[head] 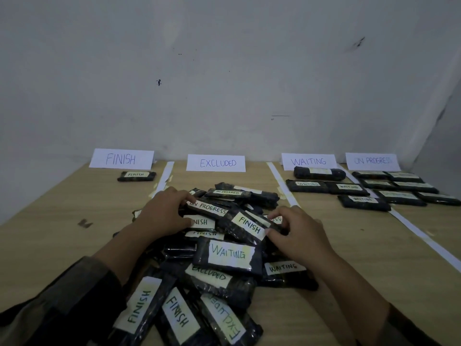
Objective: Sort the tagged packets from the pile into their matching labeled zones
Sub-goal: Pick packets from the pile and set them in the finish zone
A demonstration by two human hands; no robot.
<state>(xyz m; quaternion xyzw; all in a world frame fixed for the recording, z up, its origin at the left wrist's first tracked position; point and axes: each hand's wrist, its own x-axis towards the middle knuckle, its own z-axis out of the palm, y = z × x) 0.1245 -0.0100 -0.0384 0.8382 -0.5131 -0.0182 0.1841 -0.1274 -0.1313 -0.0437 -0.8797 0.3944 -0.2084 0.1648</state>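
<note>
A heap of black plastic-wrapped packets (232,255) with white handwritten tags is shown at lower centre on the pale wooden table (62,208). The left hand (162,213) is curled round the end of a packet tagged ON PROGRESS (212,208), and the right hand (296,236) pinches a packet tagged FINISH (245,229) — both atop the heap. Across mid-frame, white paper signs (216,163) reading FINISH, EXCLUDED, WAITING and ON PROGRESS are stood; one sorted packet (136,176) lies below the first, and others lie below the last two.
</note>
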